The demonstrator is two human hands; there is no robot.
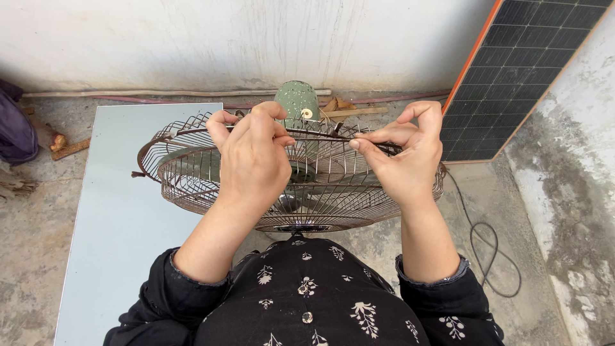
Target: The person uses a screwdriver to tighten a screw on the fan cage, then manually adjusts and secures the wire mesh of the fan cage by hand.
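Observation:
A rusty wire fan cage [192, 182] stands in front of me, with the fan's blades behind the wires and a green motor housing [297, 99] at the back. My left hand [253, 160] is closed around the top rim of the cage, pinching the dark rim band. My right hand [403, 154] pinches the same rim band further right, thumb and forefinger together, other fingers raised. Both forearms come up from black floral sleeves.
A pale grey board [115, 224] lies on the concrete floor at left. A solar panel [512, 70] leans against the wall at right. A black cable [490, 253] loops on the floor at right. Dark cloth [14, 128] lies at far left.

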